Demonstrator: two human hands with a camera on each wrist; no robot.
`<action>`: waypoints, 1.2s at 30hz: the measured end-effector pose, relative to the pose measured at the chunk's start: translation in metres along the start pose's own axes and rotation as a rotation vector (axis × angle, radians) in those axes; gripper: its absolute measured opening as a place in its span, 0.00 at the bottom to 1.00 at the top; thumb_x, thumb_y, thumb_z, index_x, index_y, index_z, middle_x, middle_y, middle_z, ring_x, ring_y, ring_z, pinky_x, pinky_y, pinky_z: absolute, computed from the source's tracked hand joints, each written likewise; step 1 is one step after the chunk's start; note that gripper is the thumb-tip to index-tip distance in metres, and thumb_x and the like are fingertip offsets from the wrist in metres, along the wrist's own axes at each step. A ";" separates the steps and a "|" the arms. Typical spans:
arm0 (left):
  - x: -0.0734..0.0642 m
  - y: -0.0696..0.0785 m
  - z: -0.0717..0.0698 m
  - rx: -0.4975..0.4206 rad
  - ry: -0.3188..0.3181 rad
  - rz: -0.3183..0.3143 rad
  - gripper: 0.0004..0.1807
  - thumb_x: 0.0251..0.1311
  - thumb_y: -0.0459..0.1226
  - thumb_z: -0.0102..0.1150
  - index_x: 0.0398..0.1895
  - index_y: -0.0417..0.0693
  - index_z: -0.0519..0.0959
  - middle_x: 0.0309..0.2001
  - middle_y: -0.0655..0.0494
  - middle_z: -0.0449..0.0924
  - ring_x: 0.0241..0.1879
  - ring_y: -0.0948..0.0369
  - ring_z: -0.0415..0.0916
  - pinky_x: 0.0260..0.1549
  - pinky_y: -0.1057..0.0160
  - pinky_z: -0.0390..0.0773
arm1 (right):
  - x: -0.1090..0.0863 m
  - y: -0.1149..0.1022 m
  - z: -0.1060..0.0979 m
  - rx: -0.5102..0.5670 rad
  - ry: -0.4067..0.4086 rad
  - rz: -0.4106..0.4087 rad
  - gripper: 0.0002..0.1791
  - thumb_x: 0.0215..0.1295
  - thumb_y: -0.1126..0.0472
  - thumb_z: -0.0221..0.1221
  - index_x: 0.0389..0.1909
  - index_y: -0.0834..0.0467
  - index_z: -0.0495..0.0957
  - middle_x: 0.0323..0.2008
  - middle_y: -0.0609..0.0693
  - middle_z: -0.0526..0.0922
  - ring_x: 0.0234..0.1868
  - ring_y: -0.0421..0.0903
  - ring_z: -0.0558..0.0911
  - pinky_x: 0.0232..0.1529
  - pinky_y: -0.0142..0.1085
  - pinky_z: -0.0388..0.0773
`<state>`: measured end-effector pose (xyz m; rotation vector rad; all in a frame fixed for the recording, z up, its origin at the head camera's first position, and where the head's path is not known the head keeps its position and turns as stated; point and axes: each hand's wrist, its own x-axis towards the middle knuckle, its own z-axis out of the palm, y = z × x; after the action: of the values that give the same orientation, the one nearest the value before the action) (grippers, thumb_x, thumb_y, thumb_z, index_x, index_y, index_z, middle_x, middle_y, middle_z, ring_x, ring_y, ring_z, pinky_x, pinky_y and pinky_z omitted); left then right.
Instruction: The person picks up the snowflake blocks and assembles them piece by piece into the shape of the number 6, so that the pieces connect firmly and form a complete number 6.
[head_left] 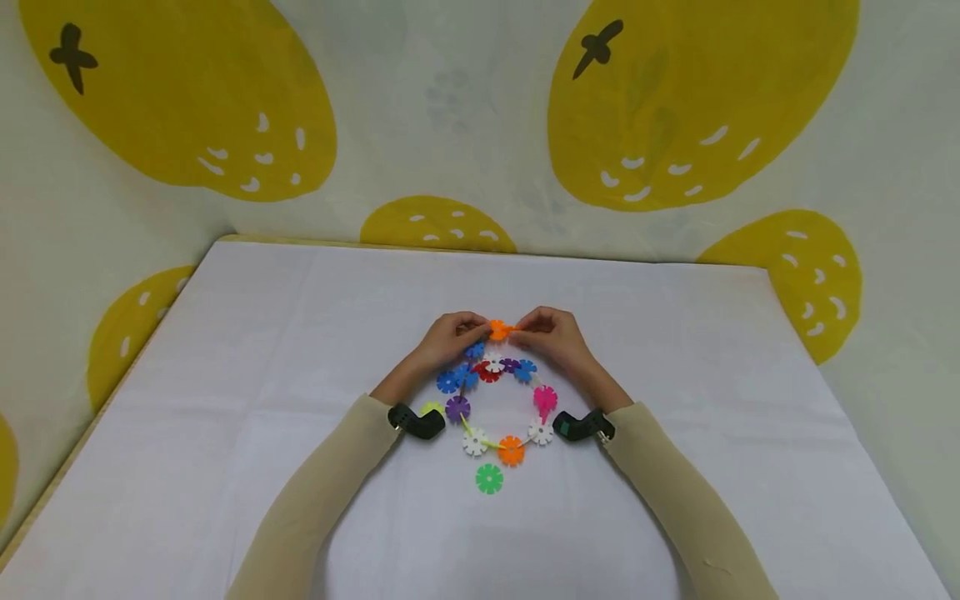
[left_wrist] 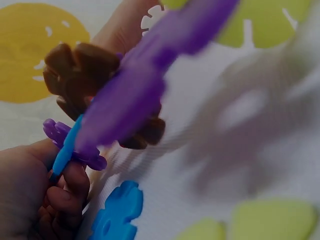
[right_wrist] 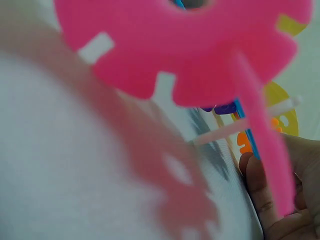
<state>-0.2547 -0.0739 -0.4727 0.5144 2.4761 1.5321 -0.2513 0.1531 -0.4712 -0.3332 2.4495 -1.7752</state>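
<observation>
My left hand [head_left: 450,337] pinches an orange notched plastic disc [head_left: 498,331] at the top of a joined ring of discs. Opposite it, the right hand [head_left: 553,336] grips a second orange disc [head_left: 514,328], seen edge-on against the first. A blue disc [head_left: 475,351] hangs just below the left fingers. The ring continues through a purple disc [head_left: 457,408], a white disc [head_left: 475,442], a lower orange disc [head_left: 512,451] and a pink disc [head_left: 545,398]. Close to the left wrist camera are a brown disc [left_wrist: 82,75] and a blurred purple disc [left_wrist: 125,100]. A large pink disc [right_wrist: 200,60] partly hides the right fingers.
A separate green disc [head_left: 489,479] lies in front of the ring. Near the left wristband [head_left: 417,422] shows a yellow-green disc [head_left: 432,408]. The right wristband [head_left: 585,426] sits beside the ring. White cloth [head_left: 675,333] covers the table, with a patterned curtain [head_left: 480,100] behind.
</observation>
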 end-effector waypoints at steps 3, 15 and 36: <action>0.000 -0.001 0.001 -0.021 -0.013 0.004 0.15 0.69 0.39 0.56 0.49 0.36 0.81 0.42 0.45 0.85 0.40 0.57 0.82 0.46 0.61 0.79 | -0.003 0.000 -0.002 -0.010 -0.008 -0.007 0.13 0.57 0.63 0.69 0.40 0.66 0.82 0.37 0.56 0.85 0.34 0.40 0.83 0.43 0.27 0.77; 0.002 -0.003 -0.002 -0.060 0.045 -0.011 0.15 0.69 0.40 0.56 0.48 0.38 0.82 0.44 0.46 0.84 0.39 0.57 0.80 0.43 0.64 0.78 | -0.021 -0.010 -0.013 -0.004 0.030 0.000 0.15 0.61 0.62 0.67 0.45 0.66 0.81 0.42 0.61 0.83 0.37 0.45 0.82 0.40 0.26 0.79; 0.007 0.000 -0.004 -0.145 0.126 -0.060 0.17 0.69 0.42 0.56 0.49 0.37 0.81 0.31 0.49 0.82 0.16 0.66 0.66 0.19 0.71 0.68 | -0.040 -0.043 0.006 -0.095 -0.317 -0.153 0.09 0.61 0.66 0.66 0.41 0.65 0.82 0.35 0.59 0.85 0.30 0.53 0.82 0.32 0.35 0.82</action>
<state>-0.2627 -0.0749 -0.4706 0.3262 2.4206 1.7539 -0.2063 0.1441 -0.4343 -0.7653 2.3364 -1.5196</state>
